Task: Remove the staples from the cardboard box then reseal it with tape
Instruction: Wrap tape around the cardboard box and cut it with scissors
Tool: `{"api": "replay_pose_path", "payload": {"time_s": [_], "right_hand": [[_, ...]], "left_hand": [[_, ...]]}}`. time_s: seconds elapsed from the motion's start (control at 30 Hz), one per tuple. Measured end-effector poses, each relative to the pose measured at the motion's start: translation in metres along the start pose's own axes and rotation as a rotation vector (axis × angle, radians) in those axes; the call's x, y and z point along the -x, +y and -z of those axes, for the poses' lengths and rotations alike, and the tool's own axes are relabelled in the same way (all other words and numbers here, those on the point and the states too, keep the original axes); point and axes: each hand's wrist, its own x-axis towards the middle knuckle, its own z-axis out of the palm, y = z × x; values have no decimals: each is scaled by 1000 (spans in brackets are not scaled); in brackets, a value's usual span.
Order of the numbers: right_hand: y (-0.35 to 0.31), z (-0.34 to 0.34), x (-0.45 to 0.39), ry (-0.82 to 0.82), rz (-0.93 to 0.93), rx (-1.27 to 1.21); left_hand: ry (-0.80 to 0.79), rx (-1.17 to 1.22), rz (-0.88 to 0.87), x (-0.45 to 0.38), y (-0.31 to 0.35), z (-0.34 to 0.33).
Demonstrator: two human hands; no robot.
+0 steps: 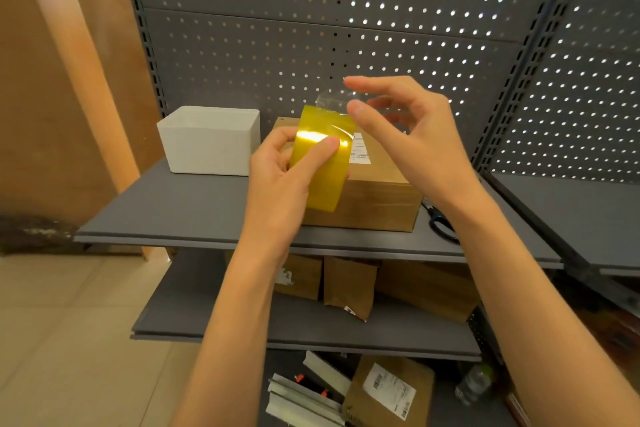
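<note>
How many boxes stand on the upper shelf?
2: the white box at the left, and the cardboard box right of it, partly behind the tape roll. A small one could be hidden there.

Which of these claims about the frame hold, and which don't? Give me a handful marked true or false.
1. The left hand holds the yellow tape roll. True.
2. The scissors lie left of the cardboard box. False: they lie to its right.
3. A white box stands left of the cardboard box. True.
4. The cardboard box stands on the floor. False: it stands on the grey shelf.
5. The right hand rests on the cardboard box. False: it is raised beside the tape's loose end.
</note>
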Motion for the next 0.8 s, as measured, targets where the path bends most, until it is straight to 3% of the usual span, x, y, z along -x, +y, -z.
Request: {"api": "replay_pose_path", "payload": {"time_s": [0.47,0.8], "right_hand": [[11,-9,13,-79,-4,111],[24,-17,21,-30,52,153]], "left_hand": [[-48,15,60,14,-11,-3],[-1,7,176,19,-24,-5]]}}
